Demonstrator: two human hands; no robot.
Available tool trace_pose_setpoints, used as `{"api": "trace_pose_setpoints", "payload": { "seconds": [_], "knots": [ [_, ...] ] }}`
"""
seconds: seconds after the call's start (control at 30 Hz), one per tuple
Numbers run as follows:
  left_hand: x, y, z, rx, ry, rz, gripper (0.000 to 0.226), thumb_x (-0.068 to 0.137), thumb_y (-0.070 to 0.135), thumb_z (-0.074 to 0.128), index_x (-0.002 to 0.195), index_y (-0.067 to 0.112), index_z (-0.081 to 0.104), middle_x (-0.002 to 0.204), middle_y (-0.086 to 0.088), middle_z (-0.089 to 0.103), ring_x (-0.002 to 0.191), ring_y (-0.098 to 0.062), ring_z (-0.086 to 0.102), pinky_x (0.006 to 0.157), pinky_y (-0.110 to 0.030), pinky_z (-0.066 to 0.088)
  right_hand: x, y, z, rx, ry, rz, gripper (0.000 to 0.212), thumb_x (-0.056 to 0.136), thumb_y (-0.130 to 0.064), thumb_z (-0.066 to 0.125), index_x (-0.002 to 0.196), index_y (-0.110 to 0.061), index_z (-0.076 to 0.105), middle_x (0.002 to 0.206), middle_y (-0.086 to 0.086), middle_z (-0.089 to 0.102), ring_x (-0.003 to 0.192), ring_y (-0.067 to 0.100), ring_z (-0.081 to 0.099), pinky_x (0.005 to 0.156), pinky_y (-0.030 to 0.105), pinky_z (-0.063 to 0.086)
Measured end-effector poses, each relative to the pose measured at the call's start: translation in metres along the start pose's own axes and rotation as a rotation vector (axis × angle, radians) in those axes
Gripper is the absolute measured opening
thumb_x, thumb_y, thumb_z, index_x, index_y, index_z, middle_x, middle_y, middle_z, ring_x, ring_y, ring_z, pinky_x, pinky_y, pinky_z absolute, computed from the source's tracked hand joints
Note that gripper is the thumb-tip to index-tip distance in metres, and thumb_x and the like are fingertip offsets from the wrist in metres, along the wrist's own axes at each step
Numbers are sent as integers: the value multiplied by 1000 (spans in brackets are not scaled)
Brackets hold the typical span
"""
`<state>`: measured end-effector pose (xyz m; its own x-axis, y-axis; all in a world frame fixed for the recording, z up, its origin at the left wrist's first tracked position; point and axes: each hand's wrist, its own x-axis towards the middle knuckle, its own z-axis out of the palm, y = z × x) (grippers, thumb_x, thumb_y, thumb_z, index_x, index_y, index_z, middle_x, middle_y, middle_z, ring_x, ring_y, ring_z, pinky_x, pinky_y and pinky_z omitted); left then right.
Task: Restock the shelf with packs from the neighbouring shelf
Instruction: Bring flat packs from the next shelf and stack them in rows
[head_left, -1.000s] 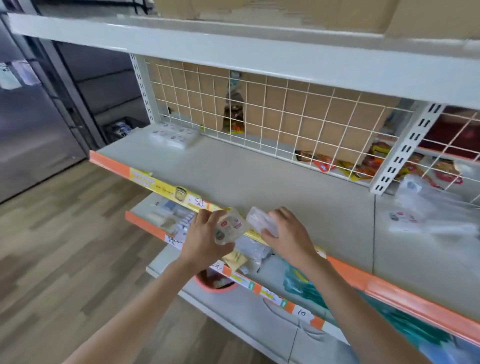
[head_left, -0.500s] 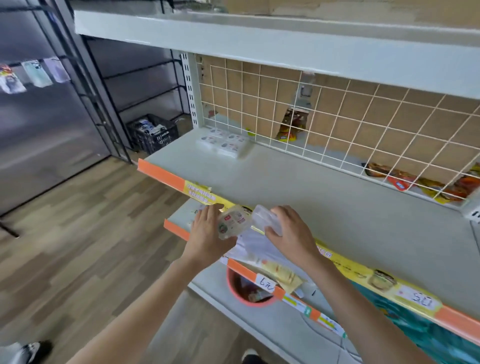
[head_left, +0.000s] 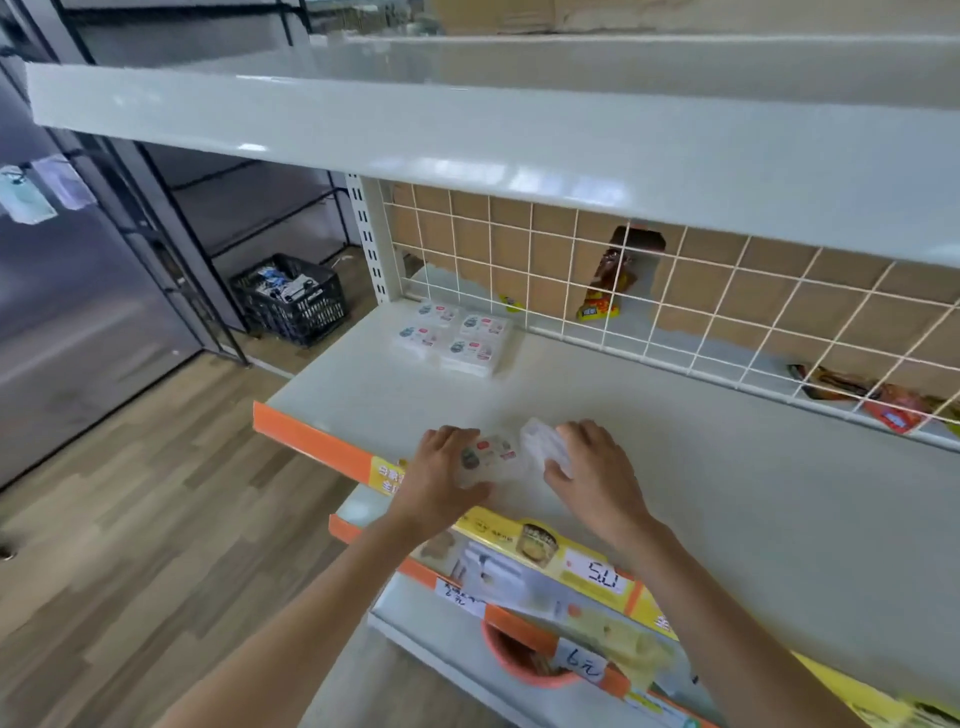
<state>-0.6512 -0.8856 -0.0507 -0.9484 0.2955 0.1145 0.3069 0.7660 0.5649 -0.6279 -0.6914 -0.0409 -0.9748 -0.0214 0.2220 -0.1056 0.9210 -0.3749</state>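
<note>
Left hand (head_left: 441, 480) pinches labelled pack (head_left: 488, 457), right hand (head_left: 592, 467) grips second pack (head_left: 543, 449); both low over shelf (head_left: 675, 467) front edge. Stack (head_left: 454, 338) sits at back-left corner, well apart. Advice: carry both back beside stack, set flat, labels up, edges flush with existing rows, then let go.

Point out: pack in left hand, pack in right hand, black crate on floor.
pack in left hand (head_left: 488, 457), head view, printed front face
pack in right hand (head_left: 543, 448), head view, clear wrapper above the fingers
black crate (head_left: 298, 312), head view, front lattice wall
</note>
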Motion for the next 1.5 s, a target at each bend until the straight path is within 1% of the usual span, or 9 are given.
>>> {"api": "trace_pose_setpoints", "payload": {
  "seconds": [0.33, 0.5, 0.63, 0.77, 0.87, 1.0, 1.13, 1.27, 1.5],
  "knots": [
    [70, -25, 8, -86, -236, 259, 73, 60, 41, 64, 128, 18, 50, 115, 2, 46, 112, -17, 42, 88, -4, 24, 13, 46, -16, -212, 57, 318, 35, 84, -24, 55, 114, -6, 52, 111, 12, 52, 106, 32, 47, 83, 39, 39],
    [82, -47, 9, -223, -255, 353, 71, 59, 54, 60, 125, 31, 50, 105, 12, 34, 106, -5, 35, 94, -1, 22, 24, 0, -9, -140, 385, 76, 37, 73, -31, 45, 105, -14, 55, 107, 6, 54, 99, 21, 42, 80, 35, 41],
    [82, -57, 6, -300, -238, 407, 62, 67, 44, 66, 125, 29, 50, 109, 12, 38, 106, 0, 38, 92, -4, 28, 28, -40, 44, 87, 240, 70, 40, 69, -34, 43, 104, -18, 54, 111, 2, 48, 102, 20, 37, 81, 37, 48],
    [82, -66, 1, -256, -226, 432, 60, 74, 32, 65, 131, 23, 48, 114, 8, 38, 109, -7, 35, 96, -5, 25, 22, -40, 70, 153, 159, 95, 51, 74, -38, 48, 121, -21, 40, 127, -1, 33, 116, 19, 31, 98, 34, 39],
    [87, -84, -13, -125, -184, 518, 59, 75, 28, 61, 131, 12, 48, 122, 0, 42, 110, -9, 31, 97, -10, 24, 23, -38, 69, 157, 123, 180, 52, 73, -29, 53, 121, -10, 46, 123, 8, 45, 110, 18, 33, 95, 38, 44],
    [100, -123, -43, 62, -57, 559, 50, 77, 32, 53, 120, 7, 57, 119, -8, 55, 109, -18, 38, 95, -21, 30, 23, -42, 72, 9, 64, 144, 45, 78, -36, 34, 108, -16, 60, 113, 1, 53, 106, 20, 39, 88, 39, 45],
    [114, -150, -60, 156, 61, 478, 43, 69, 2, 70, 111, 7, 65, 115, -11, 62, 109, -23, 43, 94, -32, 39, 23, -41, 71, 6, 44, 164, 50, 78, -40, 29, 111, -18, 59, 116, -1, 50, 109, 22, 42, 92, 36, 41],
    [109, -141, -59, 315, 182, 345, 55, 50, -13, 73, 102, 3, 67, 106, -11, 65, 97, -33, 57, 73, -41, 50, 23, -40, 71, 18, 28, 176, 41, 81, -35, 38, 113, -18, 58, 118, -2, 48, 111, 21, 39, 96, 35, 39],
    [97, -101, -28, 322, 194, 419, 38, 58, -1, 67, 94, 7, 65, 105, -9, 62, 98, -28, 51, 72, -39, 50, 22, -40, 67, 40, 15, 171, 42, 81, -35, 40, 117, -18, 56, 120, -4, 46, 113, 17, 35, 98, 31, 35]
  ]
}}
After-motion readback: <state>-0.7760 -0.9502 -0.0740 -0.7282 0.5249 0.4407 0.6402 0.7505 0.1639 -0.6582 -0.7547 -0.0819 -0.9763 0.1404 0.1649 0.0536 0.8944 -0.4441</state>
